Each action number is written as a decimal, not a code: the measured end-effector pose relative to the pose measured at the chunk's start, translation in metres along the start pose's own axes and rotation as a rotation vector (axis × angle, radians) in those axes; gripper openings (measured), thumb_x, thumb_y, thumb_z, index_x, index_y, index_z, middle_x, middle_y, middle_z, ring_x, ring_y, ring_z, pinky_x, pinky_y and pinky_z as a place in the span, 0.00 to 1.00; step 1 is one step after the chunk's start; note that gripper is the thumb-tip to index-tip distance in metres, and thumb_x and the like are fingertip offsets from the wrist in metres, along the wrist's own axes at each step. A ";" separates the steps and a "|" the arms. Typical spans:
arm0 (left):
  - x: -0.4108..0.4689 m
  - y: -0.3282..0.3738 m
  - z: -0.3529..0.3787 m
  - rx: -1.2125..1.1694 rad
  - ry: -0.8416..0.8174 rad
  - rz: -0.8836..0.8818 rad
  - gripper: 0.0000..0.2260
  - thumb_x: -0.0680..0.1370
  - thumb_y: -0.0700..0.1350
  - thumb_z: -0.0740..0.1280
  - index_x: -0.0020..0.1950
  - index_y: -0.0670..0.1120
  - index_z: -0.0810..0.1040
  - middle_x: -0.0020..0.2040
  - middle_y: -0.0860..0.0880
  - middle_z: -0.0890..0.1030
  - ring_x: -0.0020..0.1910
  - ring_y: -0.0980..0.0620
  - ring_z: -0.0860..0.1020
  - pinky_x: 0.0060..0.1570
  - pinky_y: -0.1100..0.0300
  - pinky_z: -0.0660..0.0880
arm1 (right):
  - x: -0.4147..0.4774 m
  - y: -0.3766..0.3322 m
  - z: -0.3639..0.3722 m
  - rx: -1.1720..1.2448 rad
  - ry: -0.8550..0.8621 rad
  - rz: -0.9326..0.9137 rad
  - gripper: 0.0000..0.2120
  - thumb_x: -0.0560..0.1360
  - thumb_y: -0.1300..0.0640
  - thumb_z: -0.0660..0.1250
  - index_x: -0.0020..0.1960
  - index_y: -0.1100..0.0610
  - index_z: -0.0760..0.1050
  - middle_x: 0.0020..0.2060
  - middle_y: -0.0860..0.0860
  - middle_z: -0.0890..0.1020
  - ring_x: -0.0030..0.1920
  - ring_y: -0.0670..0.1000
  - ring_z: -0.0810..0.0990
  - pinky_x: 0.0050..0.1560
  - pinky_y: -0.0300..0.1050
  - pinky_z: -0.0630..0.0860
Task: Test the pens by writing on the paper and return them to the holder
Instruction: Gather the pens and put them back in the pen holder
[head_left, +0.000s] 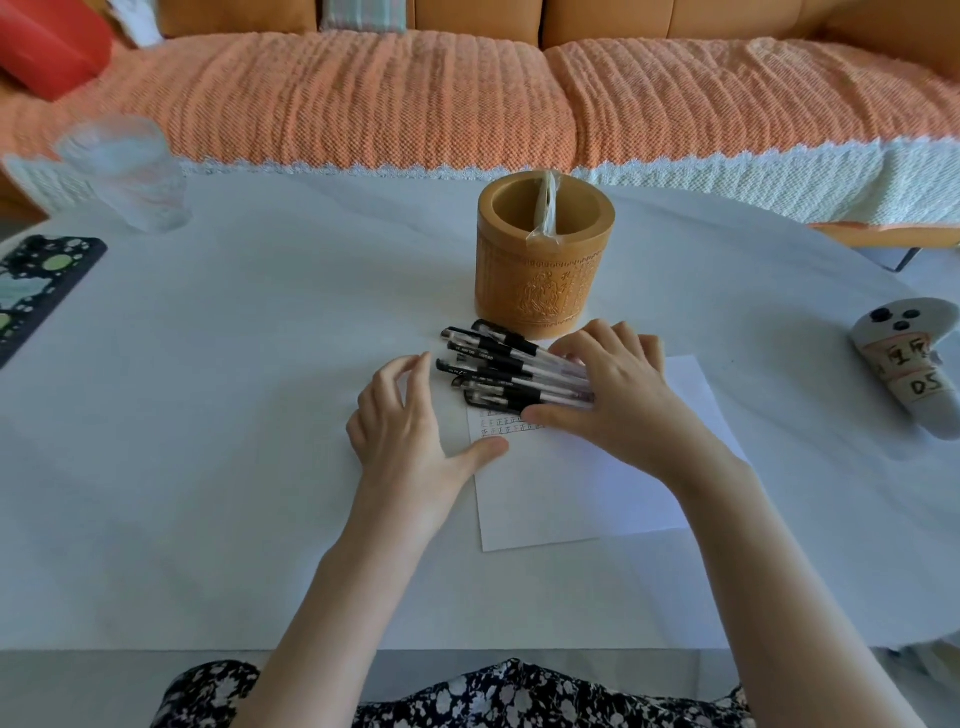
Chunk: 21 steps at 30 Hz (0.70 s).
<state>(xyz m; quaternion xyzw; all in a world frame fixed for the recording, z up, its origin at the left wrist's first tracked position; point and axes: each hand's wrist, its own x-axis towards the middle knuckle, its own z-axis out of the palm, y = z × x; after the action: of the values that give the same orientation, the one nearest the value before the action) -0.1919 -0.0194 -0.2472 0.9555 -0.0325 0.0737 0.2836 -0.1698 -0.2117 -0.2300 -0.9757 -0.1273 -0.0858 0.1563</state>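
**Pens bundled on paper, holder without pens**

Task items: A bundle of black-capped pens (498, 371) lies flat across the top edge of the paper (582, 493), caps pointing left, just in front of the holder (540, 270). The bundle's far caps lie close to the holder's base; whether they touch it cannot be told. The paper lies flat on the surface (234, 415) and carries rows of small written marks near its upper left corner, just below the pens. The holder, a tan carved cylinder, stands upright behind the pens. No pens show inside it; a strip of clear wrapper (545, 208) crosses its mouth.

Hands: The right hand (618, 400) is clasped over the right ends of the pens, fingers arched over the far side, thumb stretched along the near side on the paper. The left hand (410, 431) is open, fingers loosely bent and raised near the cap ends, gripping nothing. Its thumb rests at the left edge of the paper.

Surroundings: A clear glass (130, 171) stands at far left. A dark spotted flat item (36, 280) lies at the left edge. A white controller (914, 364) with labels lies at right. An orange-covered sofa (363, 104) runs behind the surface.
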 end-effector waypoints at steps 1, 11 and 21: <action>0.000 0.000 0.000 0.000 0.002 0.001 0.43 0.65 0.60 0.73 0.74 0.47 0.59 0.70 0.48 0.61 0.69 0.48 0.58 0.64 0.58 0.52 | 0.000 -0.001 0.000 -0.010 -0.002 -0.004 0.26 0.68 0.35 0.66 0.57 0.51 0.70 0.50 0.45 0.69 0.51 0.48 0.63 0.53 0.38 0.51; -0.001 -0.001 0.001 0.023 0.004 0.002 0.43 0.66 0.61 0.72 0.74 0.46 0.59 0.70 0.47 0.62 0.70 0.47 0.59 0.65 0.55 0.53 | -0.004 -0.017 0.001 -0.022 -0.107 -0.002 0.17 0.74 0.45 0.62 0.53 0.57 0.66 0.47 0.50 0.70 0.48 0.51 0.67 0.52 0.42 0.61; -0.002 0.001 0.000 0.032 0.004 0.003 0.41 0.67 0.61 0.70 0.74 0.46 0.60 0.70 0.48 0.62 0.70 0.47 0.58 0.66 0.55 0.53 | -0.005 -0.036 0.004 -0.075 -0.109 0.078 0.14 0.73 0.51 0.62 0.52 0.59 0.65 0.46 0.50 0.69 0.50 0.53 0.71 0.42 0.41 0.59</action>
<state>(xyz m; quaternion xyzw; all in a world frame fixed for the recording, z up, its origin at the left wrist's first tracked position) -0.1936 -0.0197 -0.2471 0.9597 -0.0322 0.0766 0.2683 -0.1839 -0.1780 -0.2244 -0.9883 -0.0940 -0.0310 0.1159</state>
